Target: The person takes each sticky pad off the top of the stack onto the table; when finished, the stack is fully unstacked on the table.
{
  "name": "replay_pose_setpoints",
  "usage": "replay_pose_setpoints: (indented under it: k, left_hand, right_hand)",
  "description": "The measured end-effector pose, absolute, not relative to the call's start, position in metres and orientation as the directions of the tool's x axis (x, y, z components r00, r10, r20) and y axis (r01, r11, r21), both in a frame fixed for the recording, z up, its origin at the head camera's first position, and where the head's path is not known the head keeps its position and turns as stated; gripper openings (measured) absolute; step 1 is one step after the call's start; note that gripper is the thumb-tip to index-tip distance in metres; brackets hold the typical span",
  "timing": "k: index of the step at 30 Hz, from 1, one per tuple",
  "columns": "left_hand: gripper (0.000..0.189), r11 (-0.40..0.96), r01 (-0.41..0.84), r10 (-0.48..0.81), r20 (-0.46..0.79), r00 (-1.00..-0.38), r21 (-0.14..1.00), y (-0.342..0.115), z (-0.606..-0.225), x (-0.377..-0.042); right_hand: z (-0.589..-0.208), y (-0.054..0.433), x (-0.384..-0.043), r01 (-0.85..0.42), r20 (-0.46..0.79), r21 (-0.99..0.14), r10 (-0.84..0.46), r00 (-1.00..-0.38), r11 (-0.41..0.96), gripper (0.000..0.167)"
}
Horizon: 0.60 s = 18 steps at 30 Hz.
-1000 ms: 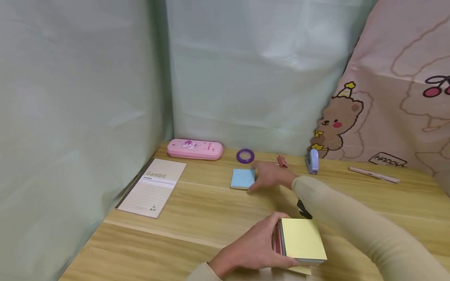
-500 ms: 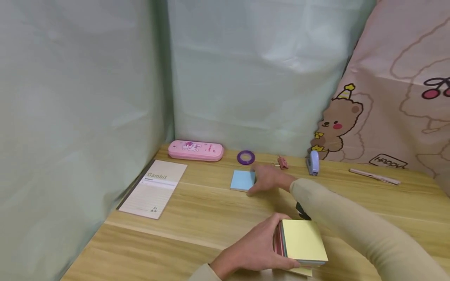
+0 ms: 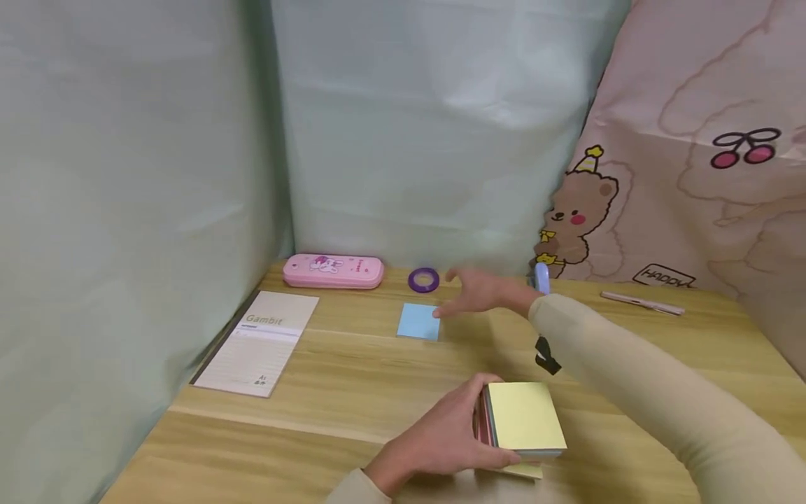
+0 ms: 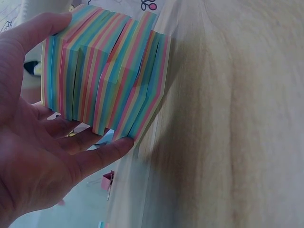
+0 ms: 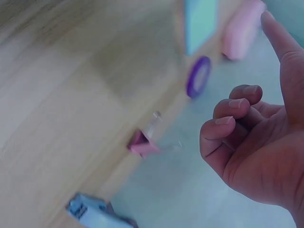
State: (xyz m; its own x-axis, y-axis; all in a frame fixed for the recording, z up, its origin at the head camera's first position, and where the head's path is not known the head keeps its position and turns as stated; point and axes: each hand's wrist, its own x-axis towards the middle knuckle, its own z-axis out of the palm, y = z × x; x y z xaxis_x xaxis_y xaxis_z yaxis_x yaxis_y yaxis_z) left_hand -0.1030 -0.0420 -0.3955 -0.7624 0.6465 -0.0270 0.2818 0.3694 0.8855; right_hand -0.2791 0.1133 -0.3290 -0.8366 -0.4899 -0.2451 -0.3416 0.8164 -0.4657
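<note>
My left hand (image 3: pixel 443 434) grips a thick stack of sticky note pads (image 3: pixel 527 416) with a pale yellow top. In the left wrist view the stack's sides (image 4: pixel 95 71) show uneven stripes of pink, yellow, green and blue; thumb and fingers span it. Farther back on the table lies a blue sticky note pad (image 3: pixel 418 321). My right hand (image 3: pixel 481 288) is just right of it, holding nothing; its thumb tip overlaps the pad's edge in the head view. In the right wrist view the right hand's (image 5: pixel 266 137) index finger extends while the other fingers curl loosely.
A purple tape roll (image 3: pixel 424 280), pink pencil case (image 3: pixel 334 271) and Gambit notebook (image 3: pixel 255 343) lie back and left. A pink binder clip (image 5: pixel 142 145) shows in the right wrist view. Rightward are a stapler (image 3: pixel 541 276), a pen (image 3: pixel 642 303) and a black item (image 3: pixel 546 355) beside the sleeve.
My right hand has come off the blue pad's right edge and moved up and slightly right, its fingers spreading. The head view has shifted right. The left hand keeps its grip on the stack.
</note>
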Motion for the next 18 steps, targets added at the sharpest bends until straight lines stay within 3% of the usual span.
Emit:
replay_pose_setpoints:
  k: [10,18]
  left_hand:
    - [0.093,0.365,0.252,0.643,-0.047,-0.765,0.896,-0.045,-0.395,-0.102]
    - [0.094,0.351,0.259,0.656,-0.039,-0.754,0.9,-0.038,-0.392,-0.101]
  right_hand:
    - [-0.286,0.165,-0.235,-0.357,-0.078,-0.602,-0.497,-0.864,0.714,0.065]
    - [-0.297,0.216,-0.167,-0.39,0.105,-0.687,-0.448,-0.888,0.613,0.048]
